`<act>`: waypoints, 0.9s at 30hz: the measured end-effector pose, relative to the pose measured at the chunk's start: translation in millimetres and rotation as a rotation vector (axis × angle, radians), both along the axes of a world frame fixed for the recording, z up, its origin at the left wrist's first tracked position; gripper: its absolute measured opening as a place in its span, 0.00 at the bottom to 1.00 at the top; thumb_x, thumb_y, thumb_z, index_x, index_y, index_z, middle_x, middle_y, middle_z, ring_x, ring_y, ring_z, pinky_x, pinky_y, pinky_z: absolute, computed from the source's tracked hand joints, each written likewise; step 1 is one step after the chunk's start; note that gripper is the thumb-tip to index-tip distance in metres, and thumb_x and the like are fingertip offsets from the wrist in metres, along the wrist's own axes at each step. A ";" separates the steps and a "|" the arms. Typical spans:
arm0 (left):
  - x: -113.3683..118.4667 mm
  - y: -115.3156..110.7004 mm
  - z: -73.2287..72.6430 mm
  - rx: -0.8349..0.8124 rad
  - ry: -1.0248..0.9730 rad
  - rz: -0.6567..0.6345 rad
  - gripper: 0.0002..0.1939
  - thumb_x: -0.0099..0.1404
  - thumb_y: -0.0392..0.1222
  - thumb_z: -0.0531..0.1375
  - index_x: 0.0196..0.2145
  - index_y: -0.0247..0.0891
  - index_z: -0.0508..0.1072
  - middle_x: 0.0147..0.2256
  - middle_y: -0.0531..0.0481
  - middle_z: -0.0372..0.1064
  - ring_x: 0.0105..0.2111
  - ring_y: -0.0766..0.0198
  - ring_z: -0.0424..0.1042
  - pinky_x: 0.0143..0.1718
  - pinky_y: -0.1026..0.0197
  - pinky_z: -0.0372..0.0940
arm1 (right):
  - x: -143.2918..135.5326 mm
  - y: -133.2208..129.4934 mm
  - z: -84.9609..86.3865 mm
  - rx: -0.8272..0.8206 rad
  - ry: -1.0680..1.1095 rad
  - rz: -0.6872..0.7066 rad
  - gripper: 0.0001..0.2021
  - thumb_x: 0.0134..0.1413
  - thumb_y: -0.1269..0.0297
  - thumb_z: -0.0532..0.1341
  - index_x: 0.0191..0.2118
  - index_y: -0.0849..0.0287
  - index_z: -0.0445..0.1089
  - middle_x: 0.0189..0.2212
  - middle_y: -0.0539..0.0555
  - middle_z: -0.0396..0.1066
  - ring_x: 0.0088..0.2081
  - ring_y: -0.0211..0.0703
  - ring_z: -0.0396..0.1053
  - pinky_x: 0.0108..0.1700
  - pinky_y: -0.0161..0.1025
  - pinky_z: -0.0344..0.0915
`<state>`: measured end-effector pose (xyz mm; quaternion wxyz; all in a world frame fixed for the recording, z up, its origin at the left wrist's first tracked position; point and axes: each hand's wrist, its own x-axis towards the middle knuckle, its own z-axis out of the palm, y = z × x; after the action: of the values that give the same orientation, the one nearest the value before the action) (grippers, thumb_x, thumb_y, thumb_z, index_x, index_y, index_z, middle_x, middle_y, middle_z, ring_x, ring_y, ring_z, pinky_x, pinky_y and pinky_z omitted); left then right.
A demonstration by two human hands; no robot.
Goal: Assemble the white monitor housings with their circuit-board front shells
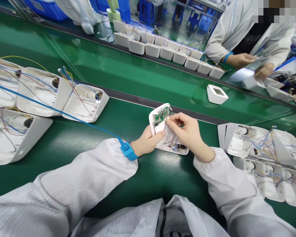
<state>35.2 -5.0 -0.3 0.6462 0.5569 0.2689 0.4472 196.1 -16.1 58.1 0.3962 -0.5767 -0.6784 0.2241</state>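
My left hand (148,141) grips a small white cover by its lower left edge, thumb on its inner face. A green circuit board (160,115) sits in the upper part of that cover, which is tilted up. My right hand (185,126) pinches a small white wire connector (168,119) at the board's lower right edge. Behind and below the cover lies a white housing (180,151) with wires and small parts inside, partly hidden by both hands. A blue wrist strap (128,150) with a cord is on my left wrist.
White housings with loose wires stand at the left (85,102) and right (239,140). Beyond the dark rail, a white device (217,94) rests on the green belt (138,75). Rows of white housings (166,52) line the far side, where a person's hands (263,70) work at the upper right.
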 end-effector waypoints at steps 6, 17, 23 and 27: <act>0.1 -0.3 -0.2 -0.027 -0.058 -0.016 0.22 0.62 0.49 0.61 0.51 0.37 0.73 0.49 0.44 0.72 0.52 0.48 0.68 0.59 0.46 0.60 | -3.8 -3.2 -3.1 -0.021 0.040 -0.017 0.07 0.56 0.60 0.63 0.32 0.58 0.72 0.28 0.49 0.74 0.28 0.36 0.68 0.33 0.34 0.65; -0.4 1.6 0.1 0.032 0.004 -0.006 0.23 0.62 0.49 0.60 0.52 0.34 0.72 0.50 0.43 0.72 0.51 0.49 0.69 0.57 0.47 0.62 | -2.7 -0.8 -7.6 0.008 0.065 -0.032 0.07 0.55 0.60 0.64 0.31 0.57 0.73 0.28 0.50 0.74 0.29 0.36 0.69 0.34 0.35 0.67; -0.8 2.2 -0.7 0.005 0.022 -0.010 0.21 0.62 0.49 0.60 0.47 0.33 0.73 0.44 0.44 0.73 0.46 0.52 0.71 0.52 0.49 0.66 | -1.4 2.3 -8.4 -0.115 0.199 0.025 0.08 0.53 0.59 0.64 0.30 0.58 0.72 0.27 0.50 0.74 0.27 0.36 0.68 0.31 0.35 0.66; -1.0 2.9 -1.5 -0.031 0.006 -0.033 0.20 0.61 0.50 0.60 0.47 0.33 0.73 0.42 0.44 0.73 0.43 0.53 0.71 0.48 0.51 0.67 | -0.5 4.3 -8.8 -0.121 0.227 0.009 0.08 0.51 0.59 0.65 0.30 0.59 0.73 0.27 0.50 0.74 0.27 0.36 0.68 0.32 0.35 0.66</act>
<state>34.2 -2.1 -1.8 0.6612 0.5523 0.2687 0.4307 195.6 -11.7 49.3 0.4340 -0.5674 -0.6169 0.3302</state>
